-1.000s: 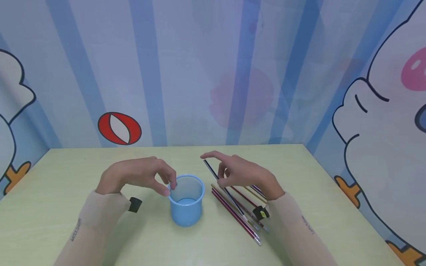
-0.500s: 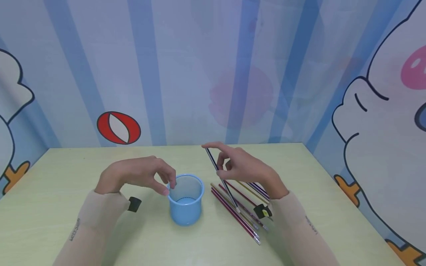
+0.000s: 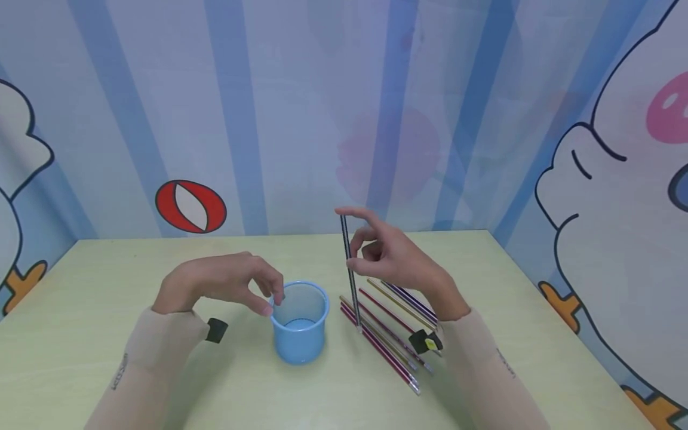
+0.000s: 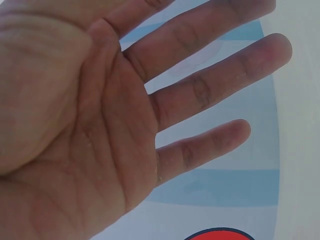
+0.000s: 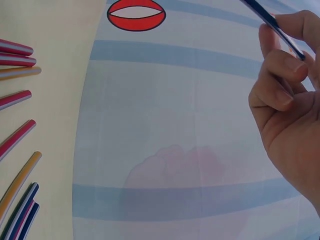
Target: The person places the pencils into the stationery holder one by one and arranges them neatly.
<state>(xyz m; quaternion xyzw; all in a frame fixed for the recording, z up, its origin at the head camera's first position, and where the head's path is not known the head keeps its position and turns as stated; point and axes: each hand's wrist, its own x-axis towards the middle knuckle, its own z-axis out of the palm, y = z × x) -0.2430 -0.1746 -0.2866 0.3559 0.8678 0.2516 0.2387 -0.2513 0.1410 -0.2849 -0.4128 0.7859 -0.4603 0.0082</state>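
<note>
A light blue plastic cup (image 3: 300, 347) stands upright on the table. At its left rim my left hand (image 3: 228, 278) pinches the edge, the thumb at the outside and a fingertip over the inside. In the left wrist view the other fingers (image 4: 200, 95) of that hand stretch out, and the cup is out of sight. My right hand (image 3: 395, 257) pinches a dark striped pencil (image 3: 352, 286) between thumb and fingers, its index finger lying at the top end. That pencil is nearly upright, right of the cup, its lower end over the other pencils.
Several red, gold and dark striped pencils (image 3: 384, 349) lie slanted on the pale table (image 3: 107, 358), right of the cup. Behind the table hangs a blue striped backdrop (image 3: 301, 119) with cartoon prints.
My right hand has risen and lifted the dark pencil off the loose pencils, turning it from slanted to nearly upright. The left hand and cup have stayed in place.
</note>
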